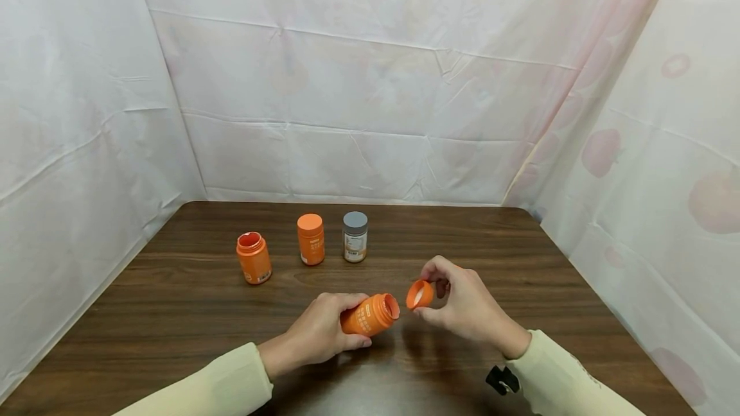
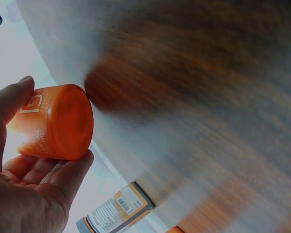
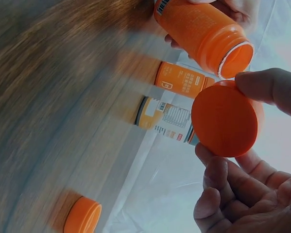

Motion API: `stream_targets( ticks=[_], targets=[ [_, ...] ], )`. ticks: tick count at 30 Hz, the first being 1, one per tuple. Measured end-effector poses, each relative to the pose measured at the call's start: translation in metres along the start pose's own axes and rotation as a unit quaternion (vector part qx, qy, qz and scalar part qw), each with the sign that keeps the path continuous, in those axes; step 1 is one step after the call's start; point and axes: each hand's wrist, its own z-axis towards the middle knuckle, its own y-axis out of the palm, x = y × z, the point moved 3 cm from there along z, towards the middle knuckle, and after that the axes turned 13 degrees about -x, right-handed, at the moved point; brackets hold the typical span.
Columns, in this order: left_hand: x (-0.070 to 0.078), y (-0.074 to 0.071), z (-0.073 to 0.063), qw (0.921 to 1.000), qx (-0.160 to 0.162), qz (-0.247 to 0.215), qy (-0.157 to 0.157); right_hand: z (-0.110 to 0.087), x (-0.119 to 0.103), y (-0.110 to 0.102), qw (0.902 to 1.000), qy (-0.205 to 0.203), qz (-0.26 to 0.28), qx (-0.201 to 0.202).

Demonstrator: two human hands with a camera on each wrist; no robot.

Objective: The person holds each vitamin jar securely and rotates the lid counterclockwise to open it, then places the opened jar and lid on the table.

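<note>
My left hand (image 1: 318, 332) grips an orange bottle (image 1: 370, 314) round its body. The bottle is tilted, its uncapped mouth turned towards the right hand, and in the left wrist view its base (image 2: 72, 121) shows. My right hand (image 1: 465, 303) pinches an orange cap (image 1: 419, 294) between thumb and fingers, a small gap away from the bottle's mouth. In the head view the hollow inside of the cap faces the bottle; the right wrist view shows its flat top (image 3: 224, 119). The inside of the bottle is mostly hidden.
Behind the hands stand an uncapped orange bottle (image 1: 254, 259), a capped orange bottle (image 1: 311, 239) and a clear bottle with a grey cap (image 1: 355, 236). Another orange cap (image 3: 82, 216) lies on the table in the right wrist view. White curtains (image 1: 358, 82) surround the wooden table (image 1: 173, 313).
</note>
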Motion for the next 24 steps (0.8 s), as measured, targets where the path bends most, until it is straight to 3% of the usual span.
stream_targets(
  ticks=[24],
  targets=[
    [-0.001,-0.001,-0.001,0.9999,0.010,-0.003,0.011,-0.008,0.024,-0.009,0.9952,0.088,-0.001,0.043]
  ],
)
